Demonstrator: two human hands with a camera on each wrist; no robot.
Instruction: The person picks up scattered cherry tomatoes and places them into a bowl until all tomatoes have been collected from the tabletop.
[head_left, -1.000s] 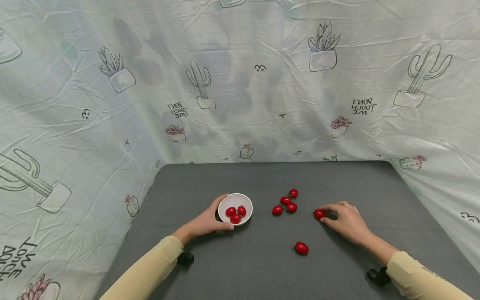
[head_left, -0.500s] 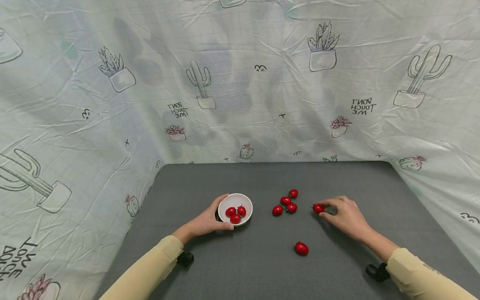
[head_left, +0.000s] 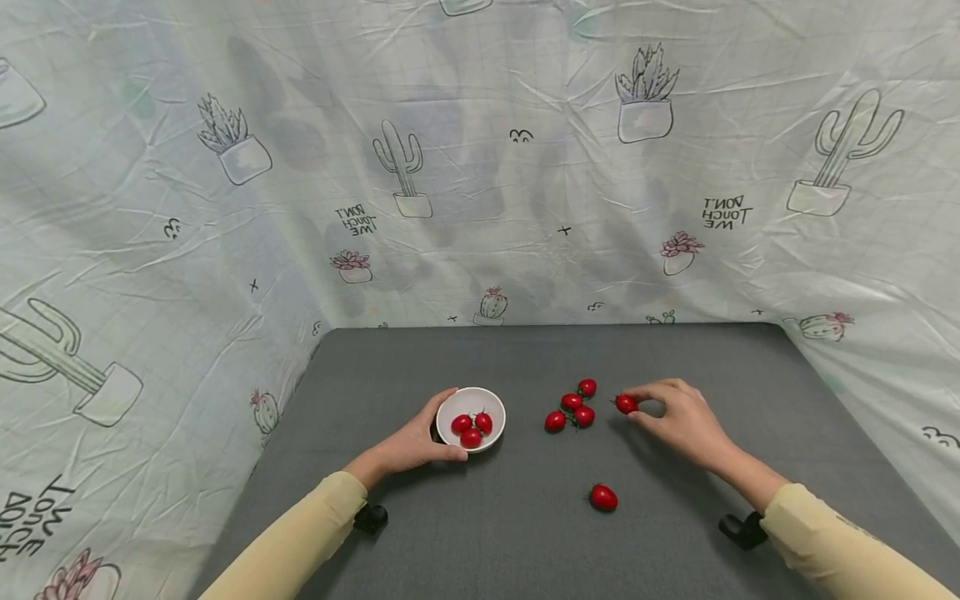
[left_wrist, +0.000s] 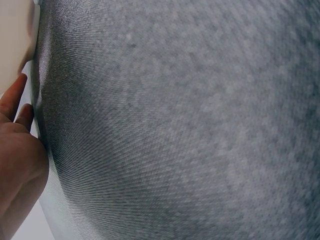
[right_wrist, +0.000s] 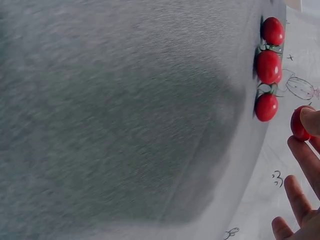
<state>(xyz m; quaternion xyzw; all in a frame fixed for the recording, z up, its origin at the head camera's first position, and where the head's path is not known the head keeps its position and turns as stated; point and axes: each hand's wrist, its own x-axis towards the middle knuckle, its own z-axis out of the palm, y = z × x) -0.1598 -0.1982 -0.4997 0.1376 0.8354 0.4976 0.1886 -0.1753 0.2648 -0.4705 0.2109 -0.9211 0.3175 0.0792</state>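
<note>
My left hand (head_left: 411,443) grips a small white bowl (head_left: 468,401) from its left side, thumb near the front rim. Three cherry tomatoes (head_left: 470,438) lie inside. The left wrist view catches only part of the bowl (left_wrist: 15,37) with fingers against it. Between thumb and fingertips, my right hand (head_left: 690,423) pinches a cherry tomato (head_left: 626,404), lifted off the table. In the right wrist view this tomato (right_wrist: 298,125) shows at the right edge, the other fingers spread below. Several cherry tomatoes (head_left: 572,402) sit grouped between bowl and right hand.
A single cherry tomato (head_left: 603,497) lies nearer the front of the grey table (head_left: 480,533). White cloth (head_left: 480,167) printed with cacti hangs behind the table and along its sides. Each wrist carries a black device, one by the left sleeve (head_left: 300,529).
My right hand has raised the pinched tomato from the table and carried it left and away from me, toward the group. The left hand and bowl have stayed put.
</note>
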